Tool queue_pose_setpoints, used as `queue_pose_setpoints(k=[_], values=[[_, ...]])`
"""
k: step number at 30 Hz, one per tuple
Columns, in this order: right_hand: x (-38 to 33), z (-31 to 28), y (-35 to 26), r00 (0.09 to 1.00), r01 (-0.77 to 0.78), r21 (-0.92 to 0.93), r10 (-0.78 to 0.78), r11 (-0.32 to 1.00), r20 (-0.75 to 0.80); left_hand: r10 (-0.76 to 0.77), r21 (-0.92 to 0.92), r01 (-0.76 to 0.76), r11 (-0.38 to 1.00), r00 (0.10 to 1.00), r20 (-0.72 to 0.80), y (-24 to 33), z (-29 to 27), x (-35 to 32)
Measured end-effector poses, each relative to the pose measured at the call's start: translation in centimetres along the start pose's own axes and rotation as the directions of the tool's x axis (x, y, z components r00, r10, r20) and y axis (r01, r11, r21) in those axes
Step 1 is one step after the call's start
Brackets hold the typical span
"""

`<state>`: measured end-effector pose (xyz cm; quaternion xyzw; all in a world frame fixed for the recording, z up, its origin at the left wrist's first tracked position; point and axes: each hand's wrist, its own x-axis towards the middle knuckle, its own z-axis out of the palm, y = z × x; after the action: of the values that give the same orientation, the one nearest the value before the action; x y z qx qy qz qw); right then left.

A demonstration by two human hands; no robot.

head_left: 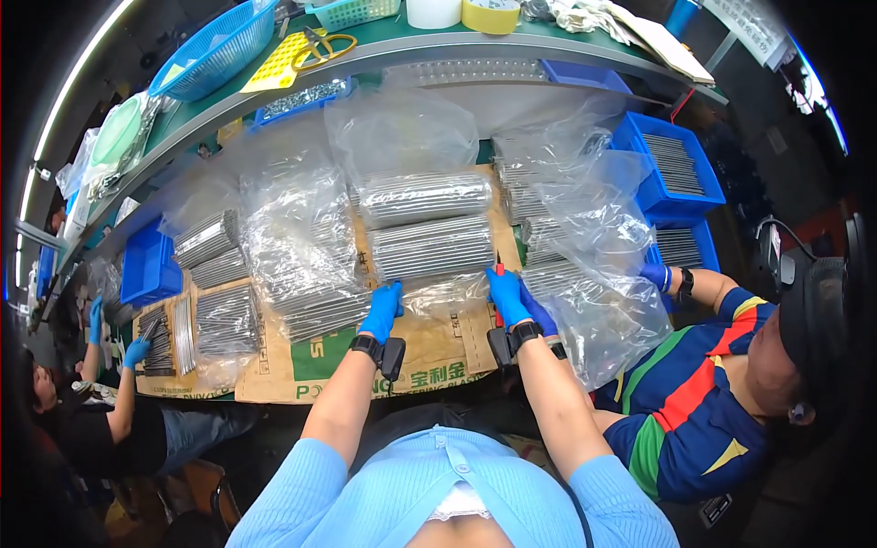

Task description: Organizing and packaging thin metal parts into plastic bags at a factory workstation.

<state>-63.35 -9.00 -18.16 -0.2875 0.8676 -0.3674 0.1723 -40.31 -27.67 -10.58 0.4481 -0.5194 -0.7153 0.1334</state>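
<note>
Straight ahead, two bundles of slim shiny metal rods (431, 247) lie crosswise, with clear plastic sheeting under and behind them. At the near left corner of the nearer bundle, my left hand (382, 309), in a blue glove, is closed on the edge of a clear plastic bag (446, 294). Its fingertips are partly hidden. My right hand (507, 297), also blue-gloved, is closed round a slim red-handled tool (500, 270) with a thin dark tip, beside the bundle's right end. The tool's exact kind is unclear.
Bagged rods (297, 237) lie to the left, with more under plastic (594, 265) on the right. Blue bins (671, 169) stand at the far right. A co-worker (699, 384) reaches in closely from the right. Scissors (320, 47) rest on the shelf above.
</note>
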Motion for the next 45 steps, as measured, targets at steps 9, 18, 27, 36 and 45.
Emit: queue_pose_setpoints(k=[9, 18, 27, 36, 45], values=[[-10.8, -3.1, -10.6, 0.911, -0.396, 0.661, 0.362, 0.638, 0.196, -0.058, -0.088, 0.054, 0.995, 0.997, -0.051, -1.3, -3.0, -10.6], [-16.9, -5.9, -13.2, 0.858, -0.498, 0.650, 0.434, 0.574, 0.275, -0.262, -0.137, 0.270, 0.953, 0.962, 0.077, 2.4, -4.6, -16.6], [-15.2, -13.4, -26.6, 0.981, -0.104, 0.869, 0.196, 0.484, 0.008, 0.111, -0.153, -0.095, 0.984, 0.989, 0.096, 15.5, -4.6, -21.1], [-14.4, -10.5, -23.4, 0.939, -0.209, 0.829, 0.344, 0.519, 0.021, 0.087, -0.141, -0.058, 0.988, 0.975, 0.206, 11.9, -4.6, -17.6], [-17.4, -6.4, -16.0, 0.993, -0.059, -0.122, 0.070, 0.991, 0.093, 0.292, 0.603, -0.217, 0.768, 0.956, -0.028, -1.8, -6.7, -10.2]])
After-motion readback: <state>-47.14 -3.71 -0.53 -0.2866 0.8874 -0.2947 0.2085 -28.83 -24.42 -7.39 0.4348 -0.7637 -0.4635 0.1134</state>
